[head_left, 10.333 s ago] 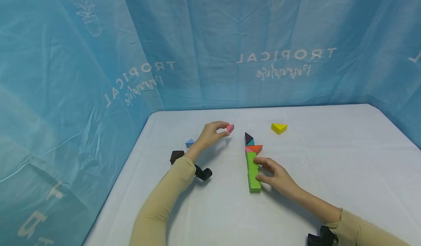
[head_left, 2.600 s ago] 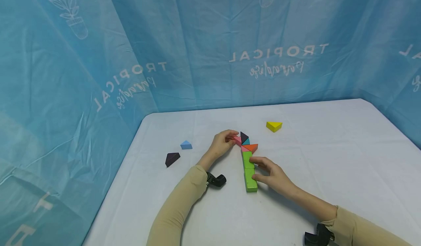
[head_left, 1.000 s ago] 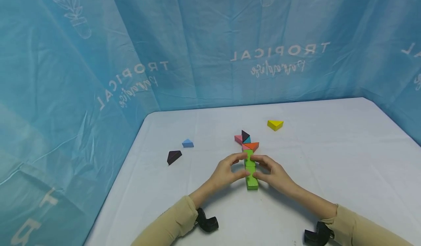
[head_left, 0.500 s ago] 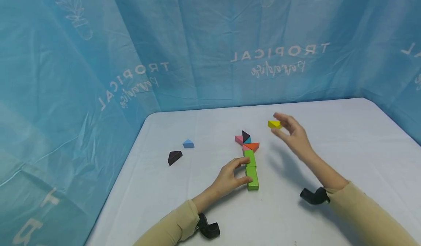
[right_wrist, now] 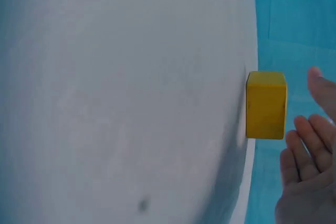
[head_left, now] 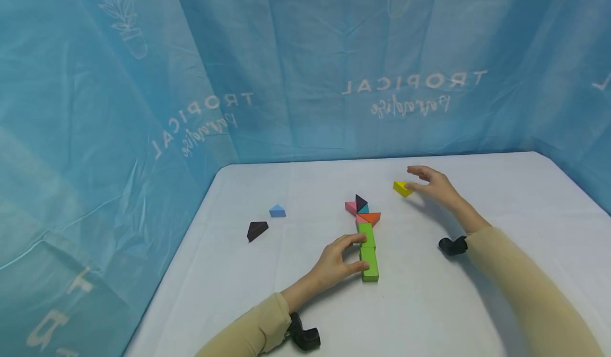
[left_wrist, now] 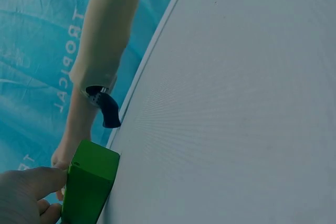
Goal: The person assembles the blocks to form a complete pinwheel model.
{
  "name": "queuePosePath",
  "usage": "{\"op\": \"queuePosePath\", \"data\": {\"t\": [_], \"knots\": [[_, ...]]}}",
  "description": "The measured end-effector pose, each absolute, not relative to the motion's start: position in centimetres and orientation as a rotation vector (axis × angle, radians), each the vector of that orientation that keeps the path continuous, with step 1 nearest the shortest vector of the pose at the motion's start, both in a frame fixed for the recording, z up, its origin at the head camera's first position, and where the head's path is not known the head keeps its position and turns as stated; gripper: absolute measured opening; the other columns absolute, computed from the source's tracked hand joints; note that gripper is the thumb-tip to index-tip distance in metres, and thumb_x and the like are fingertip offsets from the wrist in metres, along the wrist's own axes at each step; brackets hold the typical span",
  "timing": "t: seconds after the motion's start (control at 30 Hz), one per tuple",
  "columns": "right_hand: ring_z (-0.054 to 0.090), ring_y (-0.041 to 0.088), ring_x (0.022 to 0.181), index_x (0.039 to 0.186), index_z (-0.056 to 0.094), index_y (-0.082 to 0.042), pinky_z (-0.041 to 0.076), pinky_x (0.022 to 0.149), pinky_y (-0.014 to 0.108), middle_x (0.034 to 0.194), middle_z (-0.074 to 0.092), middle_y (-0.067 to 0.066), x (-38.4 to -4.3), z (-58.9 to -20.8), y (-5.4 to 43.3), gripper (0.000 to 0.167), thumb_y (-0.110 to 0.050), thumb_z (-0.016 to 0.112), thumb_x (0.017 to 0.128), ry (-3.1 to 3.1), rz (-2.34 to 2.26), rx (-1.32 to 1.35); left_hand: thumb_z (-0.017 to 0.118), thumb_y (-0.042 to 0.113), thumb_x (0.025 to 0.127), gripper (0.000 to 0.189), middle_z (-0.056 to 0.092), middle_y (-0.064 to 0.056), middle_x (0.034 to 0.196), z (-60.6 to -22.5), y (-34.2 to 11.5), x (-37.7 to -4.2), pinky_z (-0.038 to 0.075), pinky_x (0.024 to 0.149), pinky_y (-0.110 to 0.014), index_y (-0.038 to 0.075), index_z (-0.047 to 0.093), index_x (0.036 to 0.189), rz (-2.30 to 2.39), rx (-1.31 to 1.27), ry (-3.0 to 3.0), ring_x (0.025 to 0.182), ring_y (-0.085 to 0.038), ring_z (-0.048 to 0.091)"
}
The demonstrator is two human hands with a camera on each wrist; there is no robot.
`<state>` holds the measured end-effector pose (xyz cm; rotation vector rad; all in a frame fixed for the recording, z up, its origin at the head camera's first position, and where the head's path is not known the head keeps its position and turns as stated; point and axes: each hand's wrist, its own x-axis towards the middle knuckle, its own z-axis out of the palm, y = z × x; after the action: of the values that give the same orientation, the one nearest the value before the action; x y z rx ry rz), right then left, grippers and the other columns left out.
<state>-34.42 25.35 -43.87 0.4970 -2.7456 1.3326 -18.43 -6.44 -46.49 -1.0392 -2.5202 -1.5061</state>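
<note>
Two green blocks (head_left: 370, 272) lie end to end in a column on the white table. My left hand (head_left: 331, 264) rests its index fingertip on the upper block and its thumb on the lower one, from the left. In the left wrist view a green block (left_wrist: 89, 182) stands beside the fingers. Above the column sit small triangular blocks: orange (head_left: 373, 218), black (head_left: 360, 204), teal and two pink (head_left: 350, 207). My right hand (head_left: 434, 187), fingers spread, is at a yellow triangular block (head_left: 400, 188). The thumb overlaps it in the head view; the right wrist view shows a gap beside the yellow block (right_wrist: 266, 111).
On the left of the table lie a light blue triangular block (head_left: 277, 211) and a dark brown one (head_left: 258, 231). A blue curtain (head_left: 305, 107) hangs behind the table's far edge. A black wrist camera (head_left: 305, 338) sits under the left sleeve.
My left hand has set a pink triangle beside the black one and come down to the green blocks. My right hand has left the green blocks for the yellow one.
</note>
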Motion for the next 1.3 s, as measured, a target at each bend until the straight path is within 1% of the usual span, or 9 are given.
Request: {"op": "queuePosePath", "data": {"t": [0.13,0.3,0.5,0.67,0.8,0.97,1.07,1.17,1.3], "knots": [[0.041,0.041,0.125,0.134,0.048,0.002,0.033,0.104,0.053,0.134,0.048,0.022,-34.7,-44.3,25.1,0.056,-0.021,0.07,0.088,-2.784,1.318,0.535,0.077,0.019,0.08,0.06,0.058,-0.005,0.126,-46.6,-6.4,-18.5,0.04,0.101,-0.029,0.003,0.051,0.132,-1.455,-1.056,-2.508,0.122,-0.015,0.048],[0.048,0.04,0.117,0.129,0.052,0.003,0.038,0.099,0.054,0.128,0.053,0.023,-34.7,-44.5,24.7,0.048,-0.016,0.068,0.088,-2.806,1.28,0.543,0.077,0.018,0.08,0.059,0.058,-0.006,0.126,-46.6,-6.4,-18.6,0.04,0.101,-0.03,0.002,0.052,0.131,-1.435,-1.054,-2.498,0.123,-0.015,0.047],[0.055,0.033,0.107,0.129,0.054,0.001,0.046,0.092,0.047,0.121,0.058,0.02,-34.4,-44.4,24.5,0.047,-0.028,0.063,0.093,-2.806,1.346,0.429,0.077,0.017,0.08,0.06,0.057,-0.005,0.127,-46.5,-6.4,-18.5,0.038,0.103,-0.029,0.003,0.052,0.132,-1.457,-1.038,-2.521,0.124,-0.013,0.046],[0.051,0.035,0.111,0.13,0.054,0.0,0.042,0.096,0.049,0.122,0.057,0.022,-34.1,-44.2,24.5,0.052,-0.038,0.058,0.094,-2.862,1.402,0.412,0.077,0.018,0.08,0.059,0.058,-0.005,0.126,-46.5,-6.4,-18.5,0.038,0.103,-0.029,0.003,0.052,0.132,-1.438,-1.044,-2.508,0.123,-0.014,0.047],[0.05,0.037,0.114,0.128,0.055,0.001,0.04,0.098,0.052,0.124,0.056,0.023,-34.0,-44.3,24.6,0.051,-0.038,0.057,0.095,-2.892,1.36,0.415,0.077,0.017,0.08,0.059,0.058,-0.007,0.125,-46.6,-6.4,-18.5,0.039,0.102,-0.03,0.001,0.052,0.131,-1.428,-1.061,-2.486,0.122,-0.016,0.048],[0.053,0.034,0.107,0.128,0.055,0.001,0.045,0.093,0.049,0.12,0.059,0.021,-33.9,-44.4,24.6,0.051,-0.036,0.058,0.094,-2.87,1.292,0.381,0.077,0.016,0.08,0.059,0.058,-0.006,0.125,-46.6,-6.4,-18.5,0.038,0.102,-0.029,0.002,0.051,0.131,-1.446,-1.057,-2.499,0.122,-0.014,0.048],[0.054,0.034,0.105,0.129,0.053,0.002,0.046,0.092,0.049,0.119,0.058,0.02,-33.8,-44.4,24.5,0.053,-0.033,0.065,0.091,-2.857,1.282,0.398,0.077,0.016,0.079,0.06,0.058,-0.005,0.126,-46.5,-6.4,-18.5,0.038,0.103,-0.028,0.002,0.051,0.132,-1.454,-1.051,-2.513,0.123,-0.013,0.047],[0.054,0.036,0.106,0.129,0.051,0.004,0.045,0.092,0.049,0.117,0.057,0.022,-33.7,-44.5,24.3,0.054,-0.023,0.07,0.087,-2.852,1.247,0.465,0.077,0.016,0.08,0.06,0.058,-0.006,0.126,-46.5,-6.4,-18.4,0.038,0.103,-0.029,0.002,0.051,0.132,-1.447,-1.052,-2.51,0.123,-0.014,0.047],[0.056,0.035,0.103,0.128,0.052,0.005,0.046,0.091,0.047,0.113,0.058,0.021,-33.6,-44.7,24.2,0.048,-0.015,0.069,0.088,-2.845,1.183,0.489,0.077,0.016,0.08,0.059,0.058,-0.007,0.126,-46.6,-6.4,-18.4,0.038,0.103,-0.03,0.001,0.051,0.131,-1.446,-1.055,-2.496,0.123,-0.016,0.048]]}}
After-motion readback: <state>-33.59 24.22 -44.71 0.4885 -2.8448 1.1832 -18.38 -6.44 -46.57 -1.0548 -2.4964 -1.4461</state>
